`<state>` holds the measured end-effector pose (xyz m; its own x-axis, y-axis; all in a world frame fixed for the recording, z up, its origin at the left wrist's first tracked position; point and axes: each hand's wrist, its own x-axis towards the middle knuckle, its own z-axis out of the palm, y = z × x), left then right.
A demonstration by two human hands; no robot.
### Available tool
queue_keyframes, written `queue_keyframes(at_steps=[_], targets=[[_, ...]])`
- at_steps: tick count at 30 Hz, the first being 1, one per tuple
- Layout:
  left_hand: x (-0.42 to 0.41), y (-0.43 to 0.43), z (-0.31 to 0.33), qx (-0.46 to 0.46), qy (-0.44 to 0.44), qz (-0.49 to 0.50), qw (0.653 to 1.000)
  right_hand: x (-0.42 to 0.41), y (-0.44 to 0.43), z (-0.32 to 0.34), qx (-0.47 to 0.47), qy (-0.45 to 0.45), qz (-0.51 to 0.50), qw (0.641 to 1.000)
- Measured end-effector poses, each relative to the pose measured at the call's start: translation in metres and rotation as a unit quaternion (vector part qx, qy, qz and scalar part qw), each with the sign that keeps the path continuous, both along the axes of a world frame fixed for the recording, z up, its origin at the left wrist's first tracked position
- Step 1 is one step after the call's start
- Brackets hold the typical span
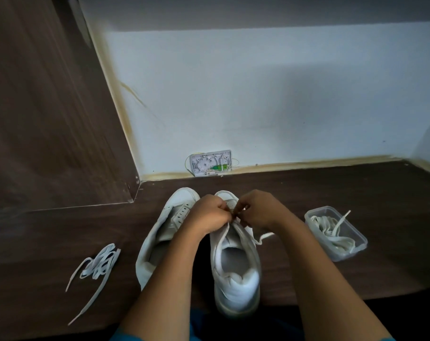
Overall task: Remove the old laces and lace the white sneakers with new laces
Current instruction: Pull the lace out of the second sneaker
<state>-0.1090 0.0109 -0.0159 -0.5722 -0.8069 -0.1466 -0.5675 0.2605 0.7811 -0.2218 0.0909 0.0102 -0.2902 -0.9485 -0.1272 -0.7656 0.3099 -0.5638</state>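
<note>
Two white sneakers are sitting side by side on a dark wooden surface (356,188), heels toward the person and toes toward the pale wall. The left sneaker (164,232) is leaning outward with its tongue area spread and a row of eyelets showing as dark dots. The right sneaker (236,279) is standing upright, with its padded heel collar nearest the camera. Two hands are meeting over the right sneaker's forward eyelets. The left hand (206,215) is curling into a near fist and the right hand (260,210) is bending its fingers tightly, and both are pinching the lace (223,235) at the same spot. Two strands of it are running back along the shoe's opening, and one flat end is trailing off to the right. One loose lace bundle (98,264) is lying well to the left of the shoes, with long tails stretching toward the near edge. One clear plastic container (356,238) is sitting to the right, holding a heap of laces (332,232) whose number cannot be told; one tip is sticking up over the rim. One small white wall box (210,163) with a green part is sitting at the baseboard.
</note>
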Motion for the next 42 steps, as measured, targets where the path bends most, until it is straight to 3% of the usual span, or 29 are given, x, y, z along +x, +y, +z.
queue_keyframes(at_steps=[4,10,15,17,19,22,25,30,33,37,40,42], targets=[[-0.001,0.002,-0.001,-0.05,-0.002,0.004,0.999,-0.002,0.003,0.001,-0.008,-0.021,-0.01,1.0],[-0.002,0.005,0.001,0.125,0.094,0.059,0.986,0.003,-0.002,-0.004,-0.02,0.061,0.006,0.998],[0.003,0.008,0.004,0.079,0.051,0.01,0.996,0.012,-0.002,-0.003,-0.078,0.069,0.012,0.995],[0.002,0.009,0.002,0.058,0.066,0.021,0.996,0.014,-0.002,-0.002,-0.103,0.062,0.013,0.993],[0.001,0.008,0.002,0.091,0.115,0.059,0.987,0.01,-0.001,0.0,-0.124,-0.001,-0.016,0.992],[0.005,0.008,0.007,0.151,0.15,0.057,0.975,0.002,0.004,-0.002,-0.071,-0.079,-0.039,0.994],[0.004,0.008,0.008,0.152,0.154,0.076,0.973,0.001,0.006,-0.005,-0.017,-0.073,-0.021,0.997],[-0.002,0.011,0.008,0.118,0.124,0.098,0.98,0.0,0.006,-0.003,-0.044,-0.041,-0.007,0.998],[0.0,0.011,0.01,0.114,0.107,0.077,0.985,0.001,0.002,-0.005,-0.109,0.025,-0.033,0.993],[0.005,0.016,0.011,0.126,0.12,0.014,0.985,0.007,-0.003,0.004,-0.269,-0.019,-0.092,0.959],[0.001,0.02,0.011,0.119,0.167,0.055,0.977,0.008,-0.005,0.001,-0.223,-0.033,-0.071,0.972],[-0.002,0.019,0.013,0.178,0.245,0.117,0.946,0.003,-0.003,0.002,-0.183,-0.071,-0.062,0.979]])
